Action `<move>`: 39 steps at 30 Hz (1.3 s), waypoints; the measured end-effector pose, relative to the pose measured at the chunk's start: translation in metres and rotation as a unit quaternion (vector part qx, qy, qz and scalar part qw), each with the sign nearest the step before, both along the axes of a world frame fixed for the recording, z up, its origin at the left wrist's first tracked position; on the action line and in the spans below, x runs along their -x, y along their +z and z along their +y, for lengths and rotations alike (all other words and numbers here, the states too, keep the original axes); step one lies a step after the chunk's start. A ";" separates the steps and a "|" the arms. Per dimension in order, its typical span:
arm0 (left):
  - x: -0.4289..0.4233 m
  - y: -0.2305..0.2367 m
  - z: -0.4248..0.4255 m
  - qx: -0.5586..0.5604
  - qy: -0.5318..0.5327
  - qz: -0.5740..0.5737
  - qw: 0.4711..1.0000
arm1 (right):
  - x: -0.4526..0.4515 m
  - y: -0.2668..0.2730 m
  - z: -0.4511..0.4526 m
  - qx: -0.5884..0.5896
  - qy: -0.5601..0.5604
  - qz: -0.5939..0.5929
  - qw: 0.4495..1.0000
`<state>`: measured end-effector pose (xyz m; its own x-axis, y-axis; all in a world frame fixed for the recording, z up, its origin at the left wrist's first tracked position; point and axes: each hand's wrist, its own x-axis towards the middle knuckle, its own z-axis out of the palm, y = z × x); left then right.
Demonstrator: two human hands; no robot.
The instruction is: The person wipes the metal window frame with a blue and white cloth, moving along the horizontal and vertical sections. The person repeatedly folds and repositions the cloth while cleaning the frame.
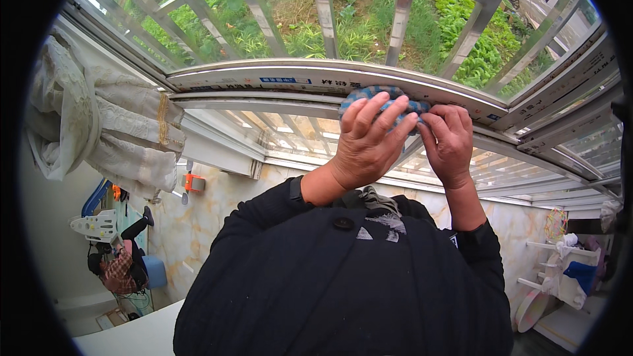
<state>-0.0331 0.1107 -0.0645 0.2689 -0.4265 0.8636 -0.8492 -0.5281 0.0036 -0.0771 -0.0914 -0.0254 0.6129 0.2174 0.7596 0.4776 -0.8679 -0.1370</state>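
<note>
A blue-and-grey patterned cloth (356, 95) is bunched up against the white lower frame rail of a window (232, 83). My left hand (368, 136) lies over the cloth with its fingers bent around it, holding it to the rail. Close beside it, my right hand (449, 139) pinches the cloth's right edge between thumb and fingers, its knuckles near the rail. Printed protective film with writing covers parts of the rail. The palm side of both hands is hidden.
Metal security bars (324, 15) stand outside the glass, before a green vegetable plot. A knotted lace curtain (74, 104) hangs at left. Below, a person (121, 269) sits on a blue stool (156, 272) near an orange device (194, 183). A white rack with cloths (568, 267) stands at right.
</note>
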 end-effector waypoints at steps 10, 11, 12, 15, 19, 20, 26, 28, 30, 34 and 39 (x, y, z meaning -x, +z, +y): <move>-0.017 0.010 -0.011 -0.139 -0.023 0.022 0.990 | 0.013 -0.009 -0.014 -0.101 -0.031 -0.022 0.994; -0.017 0.012 -0.002 -0.143 -0.033 -0.018 0.989 | 0.017 -0.013 -0.014 -0.103 -0.030 0.000 0.994; -0.019 0.014 0.009 -0.104 -0.003 -0.049 0.993 | 0.019 -0.016 -0.014 -0.096 -0.029 0.015 0.995; -0.021 0.014 0.035 -0.021 0.073 -0.015 0.997 | 0.017 -0.021 -0.010 -0.087 -0.008 -0.013 0.996; -0.009 0.008 0.019 -0.045 0.013 0.061 0.997 | 0.005 -0.022 0.001 -0.066 -0.001 0.011 0.998; -0.009 0.004 0.014 -0.061 0.011 0.048 0.997 | 0.002 -0.022 0.004 -0.061 -0.002 0.001 0.998; -0.021 -0.005 0.067 -0.041 0.112 0.060 0.991 | -0.008 -0.024 0.021 0.000 -0.036 0.002 0.999; -0.018 -0.004 0.075 0.014 0.144 0.102 0.984 | -0.010 -0.027 0.030 0.014 -0.043 -0.040 0.998; -0.010 -0.004 0.060 -0.039 0.131 0.134 0.981 | -0.012 -0.031 0.037 0.024 -0.057 0.009 0.998; -0.010 -0.011 0.051 -0.139 0.054 0.079 0.986 | -0.015 -0.034 0.046 0.048 -0.049 0.029 0.997; -0.024 0.002 0.096 -0.018 0.168 0.117 0.979 | -0.016 -0.031 0.054 0.039 -0.052 0.001 0.998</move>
